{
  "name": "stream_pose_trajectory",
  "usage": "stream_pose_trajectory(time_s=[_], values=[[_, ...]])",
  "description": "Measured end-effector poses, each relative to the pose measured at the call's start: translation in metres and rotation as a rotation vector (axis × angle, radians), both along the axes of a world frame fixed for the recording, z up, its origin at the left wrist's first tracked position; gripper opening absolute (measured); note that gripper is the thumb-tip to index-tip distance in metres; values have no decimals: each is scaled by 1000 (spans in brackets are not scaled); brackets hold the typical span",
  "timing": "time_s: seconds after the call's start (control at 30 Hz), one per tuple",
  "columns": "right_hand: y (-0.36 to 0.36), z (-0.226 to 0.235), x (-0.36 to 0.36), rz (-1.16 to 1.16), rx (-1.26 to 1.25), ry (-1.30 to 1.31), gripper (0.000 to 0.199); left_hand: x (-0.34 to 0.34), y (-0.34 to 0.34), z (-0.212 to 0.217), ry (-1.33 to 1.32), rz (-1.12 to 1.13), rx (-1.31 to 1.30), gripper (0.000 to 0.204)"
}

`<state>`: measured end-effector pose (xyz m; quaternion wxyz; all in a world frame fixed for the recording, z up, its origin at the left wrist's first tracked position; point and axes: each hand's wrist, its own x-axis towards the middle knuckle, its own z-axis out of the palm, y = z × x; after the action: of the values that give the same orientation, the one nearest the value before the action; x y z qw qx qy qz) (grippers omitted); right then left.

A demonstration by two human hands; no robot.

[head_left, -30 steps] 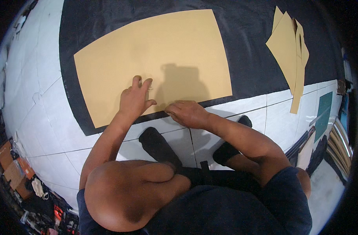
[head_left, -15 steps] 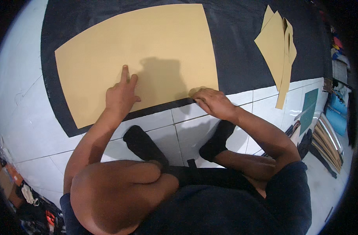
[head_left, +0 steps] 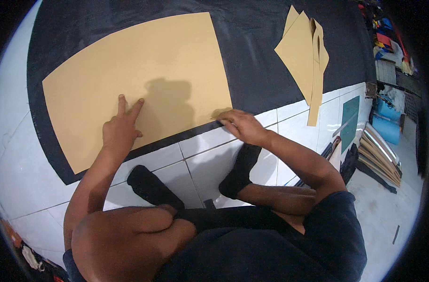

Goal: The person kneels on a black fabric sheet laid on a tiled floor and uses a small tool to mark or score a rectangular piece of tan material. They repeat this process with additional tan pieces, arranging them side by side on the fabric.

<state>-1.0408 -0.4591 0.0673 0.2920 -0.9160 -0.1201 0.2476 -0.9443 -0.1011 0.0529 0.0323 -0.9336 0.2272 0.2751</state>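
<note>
A large tan card pattern piece [head_left: 130,61] with a curved far edge lies flat on black fabric [head_left: 256,61]. My left hand [head_left: 120,131] rests on the pattern, its index and middle fingers stretched out and apart in a V. At the near edge, close to the pattern's near right corner, my right hand [head_left: 242,127] is closed in a pinch. Whatever sits between its fingertips is too small and hidden to name. A strip of black fabric shows beyond the pattern's near and left edges.
Several smaller tan pattern pieces [head_left: 299,61] overlap on the fabric at the right. White floor tiles [head_left: 205,141] run under it, where my feet in black socks [head_left: 153,188] rest. Farther right are a green mat [head_left: 349,120], stacked tan boards [head_left: 376,155] and blue rolls [head_left: 387,127].
My right hand has slid right along the pattern's near edge, toward its corner. The left index and middle fingers have spread wider. The whole view has shifted, placing the pattern farther left.
</note>
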Motion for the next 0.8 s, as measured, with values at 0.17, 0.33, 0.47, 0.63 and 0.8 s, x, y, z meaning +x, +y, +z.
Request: stream_pose_trajectory(time_s=[0.17, 0.33, 0.47, 0.63, 0.8], values=[[-23, 17, -6, -91, -18, 100, 28, 2, -5, 9, 17, -7, 39, 104], [9, 9, -6, -30, 92, 63, 25, 1, 1, 4, -16, -17, -10, 105], [29, -15, -12, 0, 137, 43, 27, 0, 4, 0, -34, -23, -49, 105], [34, -19, -12, -22, 144, 54, 28, 1, 2, -1, -20, -23, -17, 105], [29, -8, -10, -37, 44, 66, 28, 1, 3, -2, -4, -15, -8, 106]])
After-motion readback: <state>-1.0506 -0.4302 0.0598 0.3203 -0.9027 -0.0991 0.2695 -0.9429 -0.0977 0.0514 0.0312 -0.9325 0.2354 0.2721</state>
